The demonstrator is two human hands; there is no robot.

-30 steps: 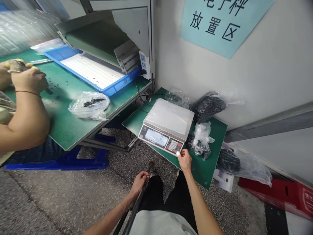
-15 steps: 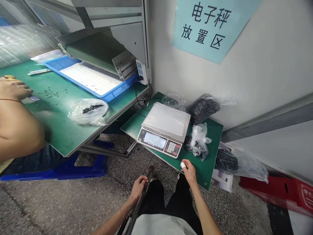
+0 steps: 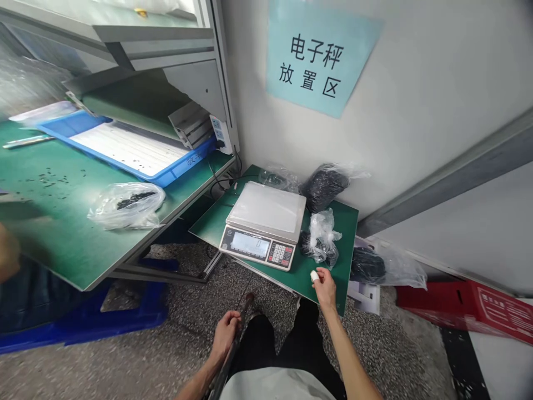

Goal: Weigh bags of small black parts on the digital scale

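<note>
White wall, pale blue paper sign (image 3: 318,58) with black Chinese characters taped up high, and we're looking down into a tight corner of the workshop! Front and centre, the person's right hand (image 3: 325,290) hangs at the near edge of a low green-topped desk (image 3: 343,233), fingers loosely curled, gripping nothing, with a white wrap (image 3: 314,275) around one fingertip. Just ahead of that hand and to its left sits a digital counting scale (image 3: 263,225), white platform on top, lit display and red-and-grey keypad facing us, and the hand isn't touching it. Straight ahead of the hand, a crumpled clear plastic bag (image 3: 321,239) with dark contents; beyond that, a fuller clear bag of black parts (image 3: 323,189) against the wall. Over to the right of the hand, another bag of black parts (image 3: 368,265) sits past the desk edge, with a red cardboard box (image 3: 458,308) on the floor beyond it. Now the left hand (image 3: 225,338): low by the knee, closed firmly around a dark slender rod (image 3: 238,328) angled upward. Far left of both hands, on a second green desk (image 3: 58,244), a clear bag of small black pieces (image 3: 127,206) lies near a blue plastic tray (image 3: 125,153), and a co-worker's blurred arm (image 3: 6,253) just enters at the edge.
</note>
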